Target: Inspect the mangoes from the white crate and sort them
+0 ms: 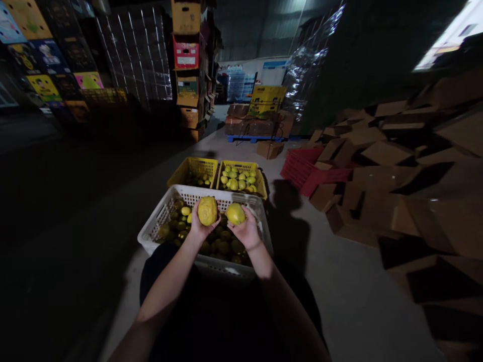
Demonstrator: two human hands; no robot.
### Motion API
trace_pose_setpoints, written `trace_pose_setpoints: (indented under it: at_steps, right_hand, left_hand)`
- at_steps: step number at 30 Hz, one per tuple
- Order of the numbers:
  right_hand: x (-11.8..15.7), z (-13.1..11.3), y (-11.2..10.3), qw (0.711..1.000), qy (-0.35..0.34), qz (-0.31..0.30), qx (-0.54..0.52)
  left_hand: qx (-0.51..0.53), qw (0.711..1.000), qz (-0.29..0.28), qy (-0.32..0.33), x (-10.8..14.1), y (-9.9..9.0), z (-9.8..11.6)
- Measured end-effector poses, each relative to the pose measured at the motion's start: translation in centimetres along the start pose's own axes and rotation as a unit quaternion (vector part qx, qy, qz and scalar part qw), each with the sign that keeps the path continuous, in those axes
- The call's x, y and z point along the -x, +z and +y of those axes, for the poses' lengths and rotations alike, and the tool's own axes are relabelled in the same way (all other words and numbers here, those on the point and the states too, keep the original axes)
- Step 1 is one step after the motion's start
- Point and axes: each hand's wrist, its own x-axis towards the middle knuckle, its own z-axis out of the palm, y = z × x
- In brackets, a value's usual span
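Over a white plastic crate (pixel 151 224) full of yellow-green lemons (pixel 222 246), I hold one fruit in each hand. My left hand (pixel 198 226) is closed around a large, bumpy yellow lemon (pixel 207 210). In my right hand (pixel 247 231) sits a smoother, slightly greener lemon (pixel 236 213), gripped between thumb and fingers. The two fruits are apart, side by side. Much of the fruit in the white crate lies in shadow.
Two yellow crates stand beyond the white one: the left crate (pixel 174 176) holds fewer lemons, the right crate (pixel 263 187) many. A red crate (pixel 298 168) and heaped cardboard boxes (pixel 388 176) lie to the right. Stacked cartons (pixel 186 55) and a blue pallet (pixel 245 138) stand behind.
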Motion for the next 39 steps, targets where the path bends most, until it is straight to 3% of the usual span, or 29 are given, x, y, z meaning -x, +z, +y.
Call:
trace_pose_setpoints:
  at_steps: [11, 18, 26, 32, 39]
  right_hand:
    - [0.0, 0.3, 0.3, 0.996, -0.074, -0.027, 0.040]
    - [0.9, 0.4, 1.4, 0.987, -0.137, -0.076, 0.043]
    - [0.7, 1.0, 1.0, 0.979, -0.161, -0.035, 0.122]
    - [0.4, 1.8, 0.9, 0.979, -0.100, -0.042, 0.174]
    - [1.0, 0.7, 1.8, 0.989, -0.078, -0.029, 0.119]
  left_hand:
    - [0.002, 1.000, 0.007, 0.012, -0.1, 0.4, -0.2]
    - [0.021, 1.000, -0.002, 0.015, 0.1, 0.7, -0.3]
    - [0.015, 1.000, 0.006, 0.020, 0.5, 0.7, -0.1]
    - [0.030, 0.999, -0.011, 0.034, 0.3, 0.6, 0.2]
    - [0.047, 0.997, -0.005, 0.064, -0.2, 0.6, -0.6]
